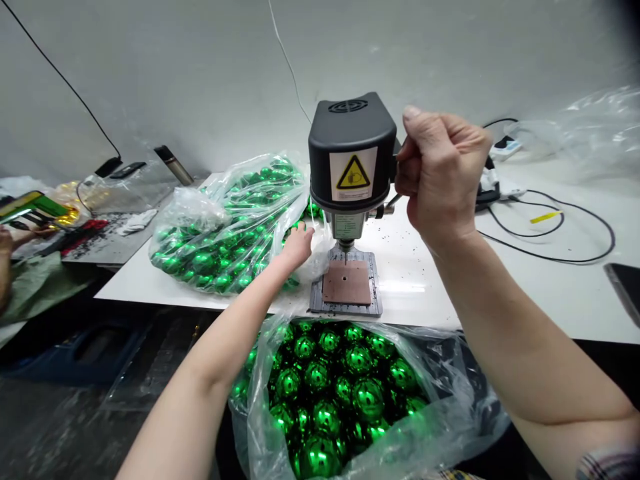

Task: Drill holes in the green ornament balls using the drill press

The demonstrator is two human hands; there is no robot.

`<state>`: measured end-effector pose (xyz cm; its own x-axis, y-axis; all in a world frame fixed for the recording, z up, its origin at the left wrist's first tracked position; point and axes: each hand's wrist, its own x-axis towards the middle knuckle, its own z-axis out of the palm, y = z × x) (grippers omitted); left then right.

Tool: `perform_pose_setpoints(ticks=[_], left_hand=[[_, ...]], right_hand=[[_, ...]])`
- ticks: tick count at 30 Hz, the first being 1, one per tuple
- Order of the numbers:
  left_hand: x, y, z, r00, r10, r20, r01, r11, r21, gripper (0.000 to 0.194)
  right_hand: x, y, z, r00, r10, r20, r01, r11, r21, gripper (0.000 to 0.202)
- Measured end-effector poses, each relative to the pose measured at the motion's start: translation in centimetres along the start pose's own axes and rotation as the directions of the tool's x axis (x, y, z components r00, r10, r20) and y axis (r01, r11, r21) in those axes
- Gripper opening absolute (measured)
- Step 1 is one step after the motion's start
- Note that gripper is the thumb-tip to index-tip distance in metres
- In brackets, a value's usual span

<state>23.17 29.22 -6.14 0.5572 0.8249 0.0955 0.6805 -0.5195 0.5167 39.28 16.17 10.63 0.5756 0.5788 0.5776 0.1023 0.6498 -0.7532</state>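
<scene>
My right hand [443,170] is closed round a handle at the right side of a black-topped drill press [353,150]. Under its chuck, a brown square plate with a small hole [346,283] lies on the grey metal base [377,287]. My left hand [299,245] is at the mouth of a clear plastic bag [235,193] of shiny green balls on the white table. Its fingers are curled by green balls, and what they hold is partly hidden. Below the table edge, an open clear bag [450,433] holds several more green balls [359,360].
Black cables [565,257] and a yellow strip [546,217] lie on the white table [425,287] at right, with a dark flat device [625,287] at its edge. At far left, another person's hand [6,250] is near a green item [33,207].
</scene>
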Motion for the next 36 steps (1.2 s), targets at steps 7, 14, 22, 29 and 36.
perform_pose_setpoints(ticks=[7, 14, 22, 29, 36], left_hand=[[5.6, -3.1, 0.9, 0.998, -0.039, -0.055, 0.037, 0.999, -0.037, 0.03], [-0.3, -1.5, -1.2, 0.956, -0.223, 0.189, 0.275, 0.466, -0.841, 0.041], [-9.1, 1.2, 0.6, 0.973, -0.169, 0.156, 0.214, 0.413, -0.885, 0.063], [-11.5, 2.4, 4.3, 0.99, -0.052, -0.132, -0.053, 0.729, -0.682, 0.057], [-13.2, 2.7, 5.4, 0.887, 0.19, -0.421, -0.341, 0.884, -0.32, 0.046]], right_hand=[[0.1, 0.4, -0.5, 0.996, -0.049, 0.068, 0.051, 0.998, -0.033, 0.046], [0.5, 0.9, -0.4, 0.993, -0.092, 0.069, 0.097, 0.993, -0.068, 0.052], [0.5, 0.4, 0.4, 0.998, -0.053, -0.035, 0.054, 0.998, 0.038, 0.049], [0.7, 0.4, 0.3, 0.998, -0.038, -0.047, 0.04, 0.998, 0.045, 0.048], [0.5, 0.4, 0.2, 0.999, -0.053, -0.015, 0.053, 0.998, 0.035, 0.051]])
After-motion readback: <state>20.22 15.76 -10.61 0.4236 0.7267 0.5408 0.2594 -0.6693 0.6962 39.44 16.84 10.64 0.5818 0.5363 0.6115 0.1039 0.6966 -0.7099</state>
